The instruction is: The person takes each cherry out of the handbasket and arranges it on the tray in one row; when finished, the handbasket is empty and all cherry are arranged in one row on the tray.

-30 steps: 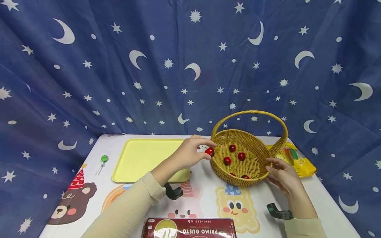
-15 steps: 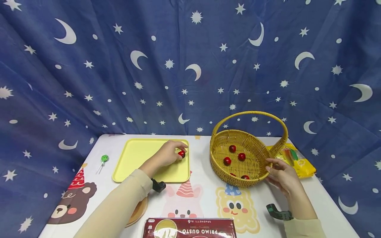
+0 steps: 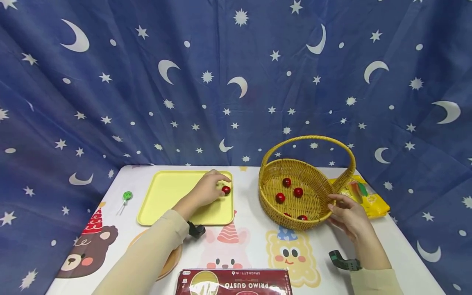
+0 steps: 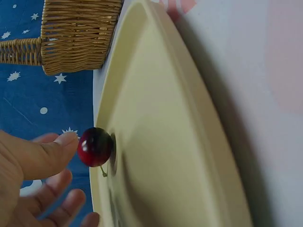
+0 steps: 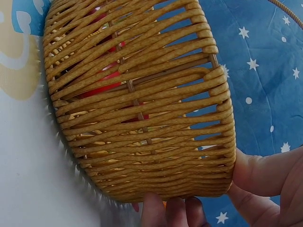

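We see a cherry (image 3: pixel 226 190) lying in the yellow tray (image 3: pixel 177 188), toward its three-o'clock side. The left hand (image 3: pixel 205 189) sits at the cherry's nine o'clock, fingers spread, thumb beside the fruit; we cannot tell whether they touch. At the tray's three o'clock stands a wicker basket (image 3: pixel 309 200) with more cherries (image 3: pixel 280 198), and the right hand (image 3: pixel 348 215) pinches its rim near four o'clock. We find a green lollipop (image 3: pixel 127 196) at the tray's nine.
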`<state>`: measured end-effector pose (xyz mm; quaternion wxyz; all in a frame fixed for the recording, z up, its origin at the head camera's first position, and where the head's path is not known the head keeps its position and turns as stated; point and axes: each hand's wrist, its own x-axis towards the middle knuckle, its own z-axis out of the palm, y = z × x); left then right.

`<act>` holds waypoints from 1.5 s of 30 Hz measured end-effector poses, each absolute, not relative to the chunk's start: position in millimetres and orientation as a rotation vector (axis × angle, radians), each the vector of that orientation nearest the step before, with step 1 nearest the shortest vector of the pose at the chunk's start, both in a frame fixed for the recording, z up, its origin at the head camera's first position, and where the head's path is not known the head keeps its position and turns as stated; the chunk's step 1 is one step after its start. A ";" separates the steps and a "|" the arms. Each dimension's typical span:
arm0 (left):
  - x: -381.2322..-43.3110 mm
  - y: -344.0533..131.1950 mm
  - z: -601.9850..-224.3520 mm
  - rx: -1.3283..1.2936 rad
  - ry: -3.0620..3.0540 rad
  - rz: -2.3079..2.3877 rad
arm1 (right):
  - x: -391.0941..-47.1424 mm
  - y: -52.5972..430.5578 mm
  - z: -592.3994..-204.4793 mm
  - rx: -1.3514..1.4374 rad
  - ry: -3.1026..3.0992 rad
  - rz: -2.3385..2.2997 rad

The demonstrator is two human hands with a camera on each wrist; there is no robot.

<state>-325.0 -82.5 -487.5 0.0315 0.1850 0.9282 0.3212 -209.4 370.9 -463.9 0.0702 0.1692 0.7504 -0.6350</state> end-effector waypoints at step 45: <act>-310.2 83.0 -438.2 1.074 2.518 0.842 | -210.8 373.9 -462.8 0.525 2.262 -1.918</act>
